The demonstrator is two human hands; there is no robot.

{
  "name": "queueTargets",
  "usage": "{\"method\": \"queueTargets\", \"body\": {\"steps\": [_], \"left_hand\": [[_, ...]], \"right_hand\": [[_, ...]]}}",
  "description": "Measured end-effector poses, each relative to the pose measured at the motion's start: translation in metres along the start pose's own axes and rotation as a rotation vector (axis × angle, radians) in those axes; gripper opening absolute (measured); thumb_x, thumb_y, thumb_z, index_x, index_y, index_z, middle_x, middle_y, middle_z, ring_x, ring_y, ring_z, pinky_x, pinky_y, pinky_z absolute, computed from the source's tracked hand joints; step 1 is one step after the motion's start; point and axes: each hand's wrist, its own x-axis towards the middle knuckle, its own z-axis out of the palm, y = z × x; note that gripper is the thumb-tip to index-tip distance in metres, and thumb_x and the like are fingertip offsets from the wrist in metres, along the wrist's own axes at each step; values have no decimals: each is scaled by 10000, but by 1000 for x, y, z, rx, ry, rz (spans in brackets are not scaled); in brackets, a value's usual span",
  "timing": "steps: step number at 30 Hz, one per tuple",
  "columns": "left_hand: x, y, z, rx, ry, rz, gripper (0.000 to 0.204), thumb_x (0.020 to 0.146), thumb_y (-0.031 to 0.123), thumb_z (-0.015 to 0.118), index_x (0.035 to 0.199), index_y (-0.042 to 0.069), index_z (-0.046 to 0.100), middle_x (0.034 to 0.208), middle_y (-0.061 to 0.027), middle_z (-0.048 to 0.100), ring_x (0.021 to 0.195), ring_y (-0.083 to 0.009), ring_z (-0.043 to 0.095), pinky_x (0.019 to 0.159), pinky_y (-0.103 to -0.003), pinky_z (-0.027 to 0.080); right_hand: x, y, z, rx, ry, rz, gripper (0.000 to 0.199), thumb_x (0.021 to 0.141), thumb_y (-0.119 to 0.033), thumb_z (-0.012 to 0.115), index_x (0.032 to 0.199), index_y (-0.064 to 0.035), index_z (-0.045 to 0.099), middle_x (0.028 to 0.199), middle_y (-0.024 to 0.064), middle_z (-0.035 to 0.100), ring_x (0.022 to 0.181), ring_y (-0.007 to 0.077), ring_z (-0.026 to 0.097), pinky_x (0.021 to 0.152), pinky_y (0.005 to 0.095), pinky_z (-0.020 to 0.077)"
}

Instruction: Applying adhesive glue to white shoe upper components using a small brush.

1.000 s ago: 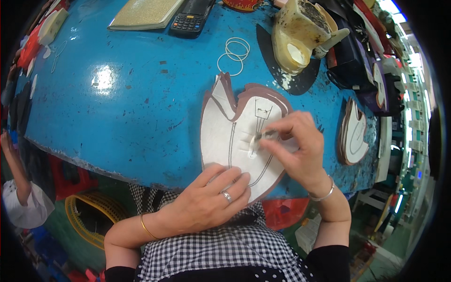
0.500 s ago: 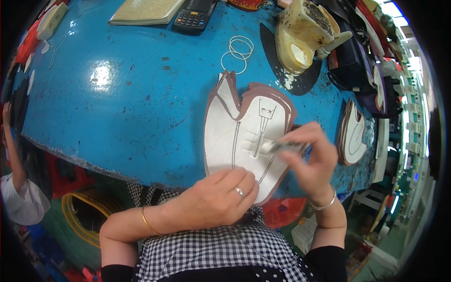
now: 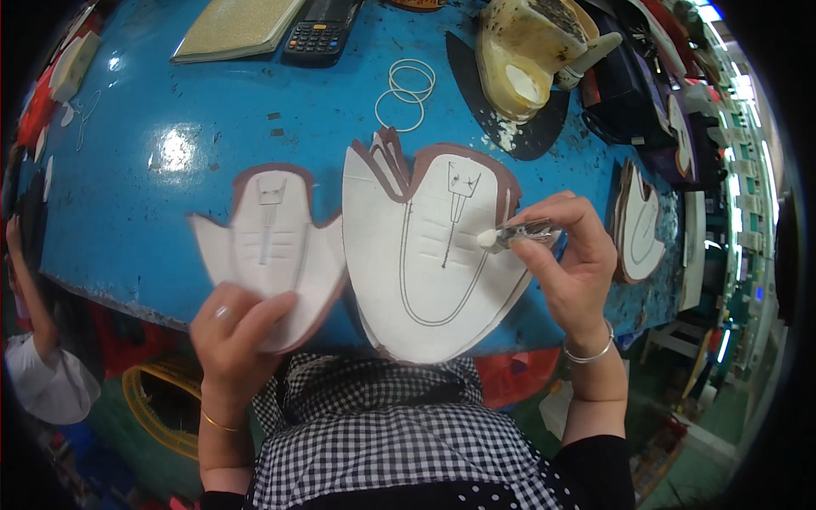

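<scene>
My left hand [image 3: 234, 336] is closed on the lower edge of a white shoe upper piece [image 3: 274, 221] with a brown border, thumb on top, at the left of the pile. The piece is slightly blurred. In front of me lies a pile of similar upper pieces [image 3: 425, 297], its top one white with stitched lines and a narrow central strip. My right hand [image 3: 578, 263] pinches a small brush [image 3: 520, 233] with a shiny grey handle. Its white tip hovers over or touches the pile's right side; I cannot tell which.
A stained, cream-coloured pot [image 3: 520, 51] of white paste stands on a black pad [image 3: 548, 127] at the back right. White rings [image 3: 406, 92], a handheld keypad device [image 3: 314, 38] and a notebook [image 3: 229, 30] lie farther back. More upper pieces [image 3: 637, 234] are stacked at right. Another person [image 3: 51, 374] is at far left.
My left hand has moved left, taking one upper piece off the pile. A different piece now shows on top. My right hand still holds the brush near the same spot.
</scene>
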Motion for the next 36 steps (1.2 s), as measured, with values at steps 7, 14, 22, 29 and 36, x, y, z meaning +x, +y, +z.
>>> {"method": "queueTargets", "body": {"steps": [7,14,22,29,36], "left_hand": [[28,44,16,-375,-104,230,466,748,267,856,1156,97,707,1191,-55,650,1058,-242,624,909,-387,492],[37,64,38,-212,-306,464,521,795,330,787,1219,46,687,1255,-61,646,1121,-222,615,947,-376,493],[52,64,28,-322,-405,425,470,786,298,795,1161,33,691,1231,-79,647,1094,-236,618,939,-377,495],[55,67,21,-262,-439,484,379,809,197,746,1131,6,692,1228,-123,647,1124,-255,623,944,-390,507],[63,72,20,-378,-510,448,336,825,100,681,1154,36,705,999,-80,634,963,-232,628,801,-356,501]], "right_hand": [[2,-1,9,-161,-195,-108,259,754,-126,876,952,-76,718,864,31,698,758,177,599,709,308,422],[24,11,25,-338,-74,-175,269,736,-145,882,930,-82,706,757,5,603,673,174,519,677,317,397],[8,-7,19,-366,-209,-383,268,712,-123,881,917,-105,708,783,14,646,732,214,591,749,358,408],[42,19,-11,0,100,3,188,829,-108,824,965,-38,715,945,13,694,794,84,597,758,212,485],[137,107,-47,-270,229,20,255,843,-194,829,1006,-35,715,903,-31,627,782,57,523,703,232,444]]}}
